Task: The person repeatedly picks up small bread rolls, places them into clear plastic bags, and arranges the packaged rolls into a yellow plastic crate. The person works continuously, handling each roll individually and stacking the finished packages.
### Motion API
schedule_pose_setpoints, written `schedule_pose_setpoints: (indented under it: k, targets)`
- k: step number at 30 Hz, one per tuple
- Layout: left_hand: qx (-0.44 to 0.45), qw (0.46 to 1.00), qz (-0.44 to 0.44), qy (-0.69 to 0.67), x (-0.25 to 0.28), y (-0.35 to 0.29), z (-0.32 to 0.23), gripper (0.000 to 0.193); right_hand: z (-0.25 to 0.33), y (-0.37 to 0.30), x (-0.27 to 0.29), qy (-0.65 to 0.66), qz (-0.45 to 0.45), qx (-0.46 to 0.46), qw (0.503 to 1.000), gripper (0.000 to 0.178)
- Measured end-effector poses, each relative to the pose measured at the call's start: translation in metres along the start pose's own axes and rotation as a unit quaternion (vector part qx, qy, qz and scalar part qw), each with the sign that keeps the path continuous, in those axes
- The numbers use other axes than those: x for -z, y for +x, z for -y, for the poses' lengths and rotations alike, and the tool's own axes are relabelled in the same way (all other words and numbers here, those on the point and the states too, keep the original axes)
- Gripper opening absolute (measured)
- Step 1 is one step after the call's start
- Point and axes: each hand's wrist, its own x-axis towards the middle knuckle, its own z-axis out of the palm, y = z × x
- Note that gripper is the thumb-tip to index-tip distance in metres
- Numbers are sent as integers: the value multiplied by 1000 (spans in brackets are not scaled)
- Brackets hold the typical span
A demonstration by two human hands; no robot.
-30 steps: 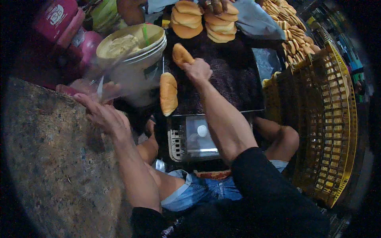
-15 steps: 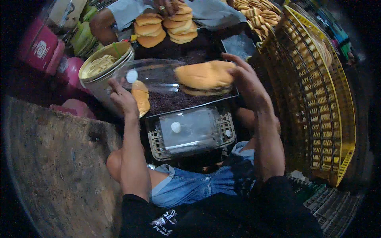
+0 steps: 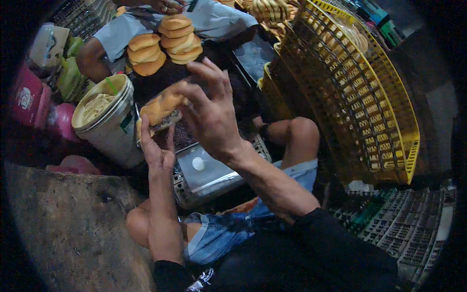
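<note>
My left hand [image 3: 159, 148] is closed round the lower end of a filled bun [image 3: 161, 108], golden on top with a dark layer along its open side. Shiny film shows at the bun's edge, so it seems to be inside a clear plastic bag. Just right of the bun's upper end is my right hand [image 3: 211, 104], its fingers apart and a little blurred. One bent finger is close to the bun; whether it touches cannot be told. Below both hands, a stack of clear plastic bags [image 3: 214, 170] with a white round mark lies on a small crate [image 3: 181, 192].
A bucket of pale cream [image 3: 99, 104] stands at left. Bun stacks [image 3: 182, 41] rise at the dark tray's [image 3: 141, 87] far end, before another person's grey-clothed legs [image 3: 221, 19]. A tall yellow crate [image 3: 413, 131] leans at right, with more bread behind. Wooden board [image 3: 73, 219] lies lower left.
The bun has passed from my right hand into the bag in my left hand. My right hand has moved left and its fingers have spread. The whole view has shifted.
</note>
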Motion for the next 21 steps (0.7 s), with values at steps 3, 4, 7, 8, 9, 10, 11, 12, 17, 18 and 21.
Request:
schedule_pose_setpoints:
  k: [3,4,7,8,9,10,11,12,17,18,21]
  targets:
    - [-51,993,34,103,-6,0,10,49,-2,-4,-6,-100,105,36,989,75]
    - [-55,991,66,106,-9,-1,12,49,-4,2,-4,-144,181,41,972,77]
    - [-15,985,137,102,-14,-3,16,48,-16,38,31,-60,280,-101,953,63]
    - [-8,969,177,174,-14,-4,21,50,-23,56,53,-97,263,-83,956,56]
    - [-15,947,235,220,-10,-8,27,51,-30,81,84,-3,286,-178,942,64]
    - [33,878,252,406,-10,-6,39,52,-47,103,122,-158,262,-133,943,55]
    - [48,720,285,631,-7,-6,54,60,-53,132,167,-213,282,-196,915,50]
    - [73,585,308,747,3,-13,71,66,-80,148,211,13,208,-340,917,48]
    - [-8,399,359,844,65,-19,142,60,-213,159,372,-313,408,-177,839,46]
    - [35,434,345,832,69,-14,149,58,-239,153,382,-212,450,-279,821,49]
    - [232,493,331,770,63,-3,140,51,-269,131,354,-313,477,-106,814,58]
